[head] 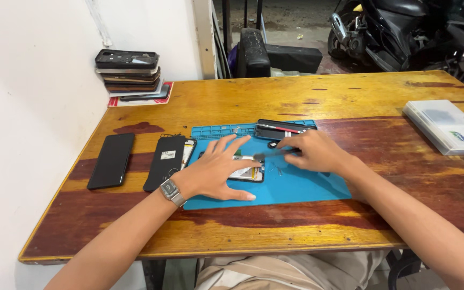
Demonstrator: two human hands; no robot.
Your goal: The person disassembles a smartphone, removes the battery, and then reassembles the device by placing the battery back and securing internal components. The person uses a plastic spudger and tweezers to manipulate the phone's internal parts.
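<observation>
A worn wooden table [382, 102] carries a blue rubber mat [296, 185] at centre, two black phones [111, 160] left, stacked phone frames [130, 72] upper left, a clear plastic case [447, 126] right

Blue mat [296, 188], black phone [111, 160]

Bare tabletop [382, 177] beyond blue mat [296, 188]

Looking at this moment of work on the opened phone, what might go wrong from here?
1. The left hand presses flat on the opened phone; if it shifts, the thin tool in the right hand may slip and scratch the parts inside.
2. Small loose parts lie on the blue mat beside the right hand; a sleeve or wrist might sweep them away.
</observation>
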